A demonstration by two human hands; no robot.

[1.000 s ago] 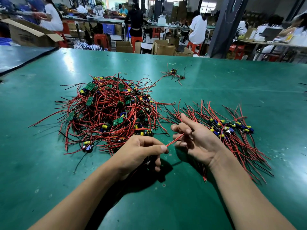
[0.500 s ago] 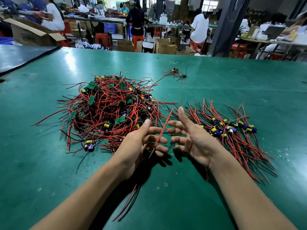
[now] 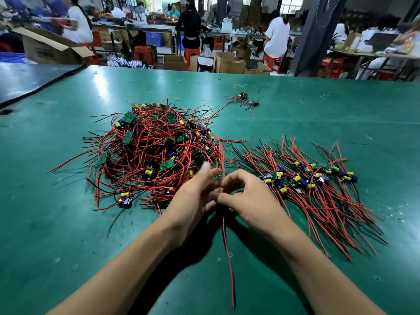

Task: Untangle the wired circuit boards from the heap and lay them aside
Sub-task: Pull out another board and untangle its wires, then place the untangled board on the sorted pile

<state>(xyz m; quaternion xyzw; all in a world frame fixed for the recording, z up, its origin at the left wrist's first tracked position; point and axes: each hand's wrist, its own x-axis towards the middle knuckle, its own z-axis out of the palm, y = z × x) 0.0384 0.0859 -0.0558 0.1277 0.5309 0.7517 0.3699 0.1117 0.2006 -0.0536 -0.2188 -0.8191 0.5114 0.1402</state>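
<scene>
A tangled heap of wired circuit boards (image 3: pixel 154 153), small green boards with yellow and blue parts and red and black leads, lies left of centre on the green table (image 3: pixel 318 105). To its right, several separated boards (image 3: pixel 306 178) lie in a row with their wires fanned out. Between them my two hands meet. My right hand (image 3: pixel 247 198) has curled fingers and pinches a red and black wire pair (image 3: pixel 228 258) that trails toward me. My left hand (image 3: pixel 193 198) is motion-blurred, its fingertips against the right hand's. Its grip is unclear and the wire's board is hidden.
A stray wired board (image 3: pixel 244 98) and a yellow rubber band (image 3: pixel 176 99) lie farther back. A darker table (image 3: pixel 27 80) adjoins at the left. Beyond the far edge are cardboard boxes (image 3: pixel 175 62), red stools and seated people.
My hands were spread apart half a second ago and have closed together. The wire that stood up between them now hangs down toward me from my right fingers.
</scene>
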